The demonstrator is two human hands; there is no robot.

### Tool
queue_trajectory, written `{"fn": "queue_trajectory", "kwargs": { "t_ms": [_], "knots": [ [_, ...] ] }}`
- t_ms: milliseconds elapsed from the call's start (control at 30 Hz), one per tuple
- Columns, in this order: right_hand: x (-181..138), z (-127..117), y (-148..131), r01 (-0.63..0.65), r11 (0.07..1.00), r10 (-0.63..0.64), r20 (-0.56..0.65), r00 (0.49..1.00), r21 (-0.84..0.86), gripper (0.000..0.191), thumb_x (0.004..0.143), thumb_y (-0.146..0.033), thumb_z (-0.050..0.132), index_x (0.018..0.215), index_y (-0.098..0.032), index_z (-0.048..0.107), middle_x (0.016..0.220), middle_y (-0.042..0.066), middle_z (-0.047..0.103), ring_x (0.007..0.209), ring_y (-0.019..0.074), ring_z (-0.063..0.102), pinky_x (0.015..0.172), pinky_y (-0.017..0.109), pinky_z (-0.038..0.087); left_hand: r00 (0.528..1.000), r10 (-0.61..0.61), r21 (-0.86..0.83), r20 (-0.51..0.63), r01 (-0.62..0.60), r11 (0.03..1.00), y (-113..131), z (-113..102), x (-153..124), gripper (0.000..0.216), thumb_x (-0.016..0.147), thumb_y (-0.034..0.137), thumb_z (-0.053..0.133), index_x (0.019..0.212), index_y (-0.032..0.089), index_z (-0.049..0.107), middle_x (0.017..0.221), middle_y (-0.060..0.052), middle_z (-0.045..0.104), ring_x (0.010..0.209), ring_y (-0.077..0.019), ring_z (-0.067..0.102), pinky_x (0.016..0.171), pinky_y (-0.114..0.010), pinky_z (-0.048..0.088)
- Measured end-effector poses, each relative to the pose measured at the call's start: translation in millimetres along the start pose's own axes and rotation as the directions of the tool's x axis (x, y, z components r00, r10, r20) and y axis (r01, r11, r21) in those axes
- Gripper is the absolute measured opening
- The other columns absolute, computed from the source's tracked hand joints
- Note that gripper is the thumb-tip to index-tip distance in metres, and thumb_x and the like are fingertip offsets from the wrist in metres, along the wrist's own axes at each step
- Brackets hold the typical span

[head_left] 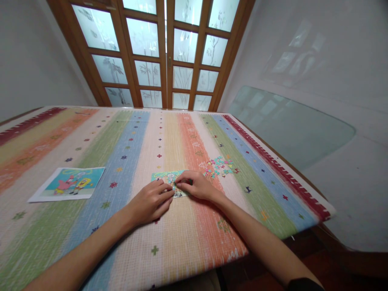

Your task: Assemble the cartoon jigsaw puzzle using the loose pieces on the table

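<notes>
A partly covered jigsaw puzzle (162, 175) with a green and teal picture lies flat on the table before me. My left hand (154, 201) rests at its lower left, palm down, with the fingers loosely bent and their tips on the puzzle. From the other side my right hand (195, 185) reaches over the puzzle, thumb and forefinger pinched together at its surface. Whatever is between those fingertips is too small and hidden to make out. Loose puzzle pieces (222, 165) in several colours are scattered just beyond my right hand.
To the left lies a printed cartoon picture (72, 184) on white paper. A striped cloth (130, 242) covers the table, whose right edge runs beside a white wall (303, 72). Wooden doors with frosted panes (145, 36) stand beyond the far edge.
</notes>
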State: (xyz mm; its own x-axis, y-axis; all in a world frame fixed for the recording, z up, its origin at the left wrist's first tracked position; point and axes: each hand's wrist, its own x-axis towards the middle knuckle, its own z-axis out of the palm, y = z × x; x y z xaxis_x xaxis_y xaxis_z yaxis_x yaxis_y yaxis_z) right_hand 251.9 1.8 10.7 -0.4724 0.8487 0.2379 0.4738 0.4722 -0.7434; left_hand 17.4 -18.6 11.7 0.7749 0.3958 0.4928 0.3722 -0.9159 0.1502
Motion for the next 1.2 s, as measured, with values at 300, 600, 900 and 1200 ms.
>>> {"fn": "queue_trajectory", "kwargs": {
  "t_ms": [300,600,900,1200],
  "knots": [
    [3.9,7.3,5.4,0.050,0.998,-0.053,-0.109,0.993,-0.031,0.011,0.088,-0.015,0.071,0.097,-0.017,0.079,0.084,0.004,0.074,0.078,0.0158,0.063,0.076,0.030,0.047,1.000,0.002,0.022,0.001,-0.002,1.000,0.8,0.1,0.6,0.026,0.103,0.017,0.043,0.105,0.014,0.069,0.101,-0.011,0.069,0.089,-0.0245,0.063,0.085,-0.043,0.056],
    [3.2,12.8,5.6,0.039,0.998,-0.045,-0.113,0.993,-0.049,0.010,0.088,-0.018,0.074,0.096,-0.019,0.080,0.083,0.003,0.074,0.078,0.0157,0.062,0.074,0.029,0.045,1.000,0.009,0.019,0.001,-0.009,1.000,1.7,-0.9,2.4,0.026,0.103,0.017,0.043,0.104,0.014,0.069,0.100,-0.011,0.068,0.088,-0.0246,0.061,0.083,-0.043,0.055],
    [3.8,15.3,4.5,0.089,0.980,-0.117,-0.151,0.982,-0.178,0.004,0.089,-0.016,0.074,0.089,-0.018,0.078,0.077,0.003,0.066,0.079,0.0173,0.059,0.076,0.031,0.043,1.000,0.005,0.018,0.006,-0.005,1.000,2.1,-0.7,2.0,0.023,0.102,0.016,0.045,0.105,0.014,0.068,0.100,-0.010,0.067,0.088,-0.0242,0.061,0.084,-0.042,0.054],
    [2.3,17.9,0.6,0.092,0.971,-0.129,-0.156,0.979,-0.222,0.006,0.089,-0.015,0.075,0.084,-0.018,0.076,0.079,0.003,0.064,0.082,0.0175,0.058,0.075,0.030,0.044,1.000,0.003,0.019,0.002,-0.003,1.000,1.4,0.7,1.9,0.023,0.102,0.016,0.045,0.103,0.015,0.068,0.099,-0.010,0.067,0.088,-0.0240,0.060,0.083,-0.041,0.054]
  ]
}}
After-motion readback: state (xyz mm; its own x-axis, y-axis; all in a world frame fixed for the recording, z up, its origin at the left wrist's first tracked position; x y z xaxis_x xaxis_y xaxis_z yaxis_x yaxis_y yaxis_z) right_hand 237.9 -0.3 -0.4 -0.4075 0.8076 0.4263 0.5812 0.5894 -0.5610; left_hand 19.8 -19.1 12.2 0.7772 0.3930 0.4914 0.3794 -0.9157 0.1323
